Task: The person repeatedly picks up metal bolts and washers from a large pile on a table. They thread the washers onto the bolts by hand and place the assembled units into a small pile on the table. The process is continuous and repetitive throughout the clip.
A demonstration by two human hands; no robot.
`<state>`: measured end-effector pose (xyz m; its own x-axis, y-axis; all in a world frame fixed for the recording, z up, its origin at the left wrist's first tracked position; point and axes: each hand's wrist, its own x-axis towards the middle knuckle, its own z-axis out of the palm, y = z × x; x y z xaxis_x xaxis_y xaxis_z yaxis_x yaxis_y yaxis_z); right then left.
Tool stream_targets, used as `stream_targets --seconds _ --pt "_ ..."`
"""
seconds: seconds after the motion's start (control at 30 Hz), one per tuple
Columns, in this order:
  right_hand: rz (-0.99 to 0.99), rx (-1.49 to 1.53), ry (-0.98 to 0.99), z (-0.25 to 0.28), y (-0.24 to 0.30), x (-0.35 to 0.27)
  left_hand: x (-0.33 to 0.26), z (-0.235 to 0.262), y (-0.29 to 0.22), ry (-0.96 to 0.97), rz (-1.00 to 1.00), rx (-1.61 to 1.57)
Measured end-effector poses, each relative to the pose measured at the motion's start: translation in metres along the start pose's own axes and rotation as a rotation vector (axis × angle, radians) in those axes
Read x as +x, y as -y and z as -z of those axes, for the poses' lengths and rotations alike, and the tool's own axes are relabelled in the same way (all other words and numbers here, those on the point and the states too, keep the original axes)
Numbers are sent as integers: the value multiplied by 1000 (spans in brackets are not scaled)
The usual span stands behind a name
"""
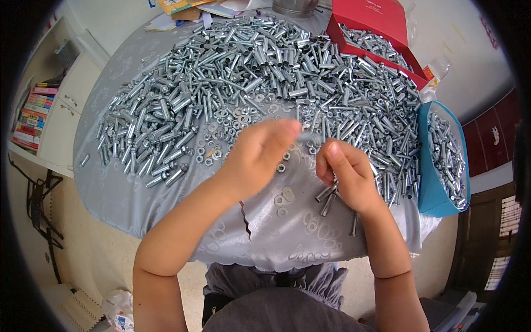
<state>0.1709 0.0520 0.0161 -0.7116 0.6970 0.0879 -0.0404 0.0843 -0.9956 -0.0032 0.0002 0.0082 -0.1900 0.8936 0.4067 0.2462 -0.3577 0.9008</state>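
Over the near middle of the table, my left hand (pixel 257 152) is closed, with its thumb and fingertips together and slightly blurred. A smeared greyish shape shows by those fingertips, too unclear to name. Close to its right, my right hand (pixel 351 177) is closed with thumb against curled fingers; what it holds is hidden. Beyond both hands spreads a large heap of silver metal sleeves and bolts (pixel 243 66). Loose hex nuts (pixel 209 162) lie left of my left hand. Several flat washers (pixel 281 201) rest on the cloth between my forearms.
A silver-grey patterned cloth (pixel 166 205) covers the table. At the far right stands an open red box (pixel 417 77) of metal parts. A blue bin (pixel 426 166) of bolts stands at the right edge. Papers (pixel 221 10) and a metal pot (pixel 293 8) sit at the back.
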Motion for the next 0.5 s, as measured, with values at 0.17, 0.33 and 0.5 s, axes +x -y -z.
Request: stream_targets --seconds 0.17,0.33,0.5 --pt "-70 145 -179 2 2 4 29 39 5 -425 187 -559" --pt "-139 269 -273 5 3 8 36 89 10 -862 123 -817" --pt "-166 316 -292 3 7 8 41 119 17 -1000 168 -773"
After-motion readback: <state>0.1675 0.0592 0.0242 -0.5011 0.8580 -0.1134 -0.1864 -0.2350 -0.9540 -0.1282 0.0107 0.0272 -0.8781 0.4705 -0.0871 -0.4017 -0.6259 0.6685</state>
